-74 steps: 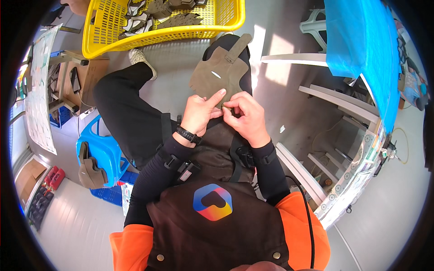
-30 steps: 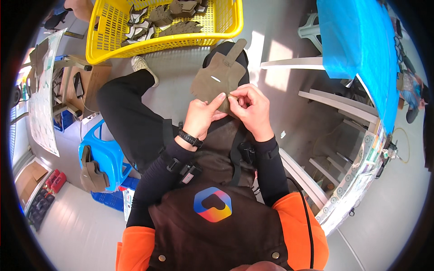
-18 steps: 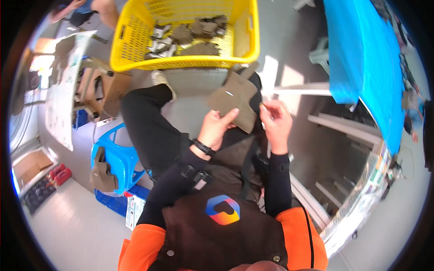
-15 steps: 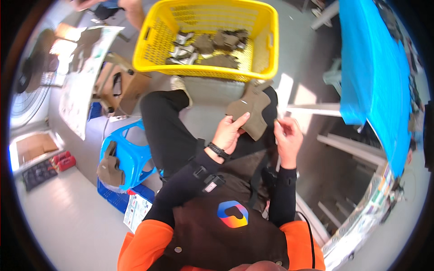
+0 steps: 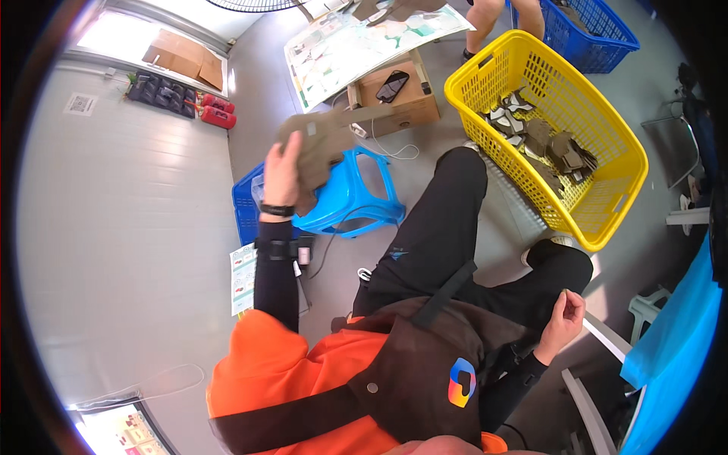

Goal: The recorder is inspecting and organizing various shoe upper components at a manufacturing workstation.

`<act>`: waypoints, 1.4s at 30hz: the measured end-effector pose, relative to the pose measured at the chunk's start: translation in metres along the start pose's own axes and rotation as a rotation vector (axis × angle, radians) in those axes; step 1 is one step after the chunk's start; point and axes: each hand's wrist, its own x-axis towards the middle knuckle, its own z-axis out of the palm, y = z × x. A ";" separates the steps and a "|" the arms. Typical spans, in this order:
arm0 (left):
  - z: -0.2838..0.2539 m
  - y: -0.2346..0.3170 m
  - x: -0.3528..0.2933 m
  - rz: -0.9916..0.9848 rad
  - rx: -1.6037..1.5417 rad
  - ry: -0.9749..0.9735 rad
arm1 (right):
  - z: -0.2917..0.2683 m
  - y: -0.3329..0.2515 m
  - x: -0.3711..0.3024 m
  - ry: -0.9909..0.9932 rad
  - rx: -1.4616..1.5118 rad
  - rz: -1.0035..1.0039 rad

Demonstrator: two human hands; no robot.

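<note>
My left hand point(image 5: 280, 180) grips a brown-grey cut fabric piece point(image 5: 326, 144), slightly smeared by motion. The piece hangs over a blue plastic stool point(image 5: 341, 199), and partly hides other brown material lying at the stool's left side. Whether the held piece touches that material, I cannot tell. My right hand point(image 5: 563, 324) is at the right, above my bent leg, with thumb and fingertips pinched together. Anything between those fingertips is too small to make out.
A yellow basket point(image 5: 485, 70) holding brown and white pieces stands ahead right, with a blue basket point(image 5: 588, 57) behind it. A wooden box point(image 5: 417, 106) bears a phone point(image 5: 392, 86). Another person's legs point(image 5: 485, 19) show beyond. A blue sheet point(image 5: 675, 326) hangs at right.
My view has turned left. My left hand has carried the fabric piece from above my lap leftward to the stool. My right hand is away from the piece, still pinched.
</note>
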 end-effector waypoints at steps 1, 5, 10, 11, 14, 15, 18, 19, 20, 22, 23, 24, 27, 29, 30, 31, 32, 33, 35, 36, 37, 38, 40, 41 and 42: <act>-0.025 -0.003 0.003 0.026 -0.076 0.001 | 0.005 -0.002 0.001 -0.006 -0.005 -0.002; -0.173 -0.096 0.046 -0.128 0.317 0.104 | 0.025 -0.007 0.003 -0.073 0.007 -0.006; -0.147 -0.154 0.053 0.123 1.398 0.514 | 0.006 -0.017 0.007 -0.011 -0.143 -0.025; -0.134 -0.157 0.055 0.076 1.553 0.479 | -0.004 -0.016 0.008 0.036 -0.152 -0.035; -0.133 -0.122 0.048 0.321 1.703 0.517 | 0.012 -0.027 0.008 0.006 -0.240 0.062; -0.108 -0.091 0.041 0.456 1.511 0.498 | 0.024 -0.027 0.005 0.016 -0.213 0.080; -0.007 -0.026 0.047 0.529 1.249 0.290 | 0.037 -0.033 0.008 -0.003 -0.238 0.041; 0.049 -0.010 0.050 0.566 1.062 0.041 | 0.033 -0.032 0.007 0.027 -0.238 0.068; 0.104 0.001 0.053 0.593 0.874 -0.198 | 0.027 -0.027 0.007 0.063 -0.243 0.068; 0.203 0.003 0.055 0.687 0.803 -0.489 | 0.011 -0.018 0.005 0.117 -0.257 0.083; 0.250 0.010 0.054 0.795 0.794 -0.623 | 0.009 -0.018 0.004 0.129 -0.243 0.101; 0.291 0.005 0.056 0.806 0.805 -0.770 | 0.006 -0.016 0.003 0.145 -0.239 0.121; 0.382 -0.037 0.082 0.793 0.925 -1.206 | 0.012 -0.023 0.003 0.141 -0.206 0.130; 0.422 -0.081 0.103 0.822 1.168 -1.459 | 0.014 -0.024 0.002 0.146 -0.209 0.140; 0.438 -0.105 0.110 0.888 1.304 -1.542 | 0.011 -0.027 0.002 0.163 -0.217 0.150; 0.455 -0.117 0.108 0.917 1.549 -1.633 | 0.009 -0.028 0.001 0.179 -0.228 0.164; 0.469 -0.135 0.112 0.871 1.678 -1.700 | 0.007 -0.028 0.000 0.181 -0.246 0.187; 0.484 -0.155 0.116 0.825 1.803 -1.769 | 0.002 -0.028 -0.002 0.188 -0.267 0.212; 0.502 -0.189 0.124 0.825 1.898 -1.877 | -0.002 -0.030 -0.003 0.201 -0.289 0.245; 0.514 -0.210 0.124 0.865 1.905 -1.953 | -0.005 -0.034 -0.002 0.204 -0.329 0.268; 0.521 -0.226 0.129 0.896 1.925 -2.014 | -0.006 -0.037 0.001 0.198 -0.355 0.284; 0.526 -0.243 0.135 0.899 1.916 -2.081 | -0.006 -0.039 0.004 0.189 -0.375 0.274; 0.544 -0.270 0.132 1.041 1.864 -2.209 | -0.010 -0.042 0.010 0.161 -0.429 0.280; 0.548 -0.280 0.134 1.113 1.814 -2.255 | -0.010 -0.045 0.010 0.172 -0.435 0.314; 0.554 -0.294 0.131 1.108 1.813 -2.278 | -0.012 -0.046 0.008 0.163 -0.473 0.325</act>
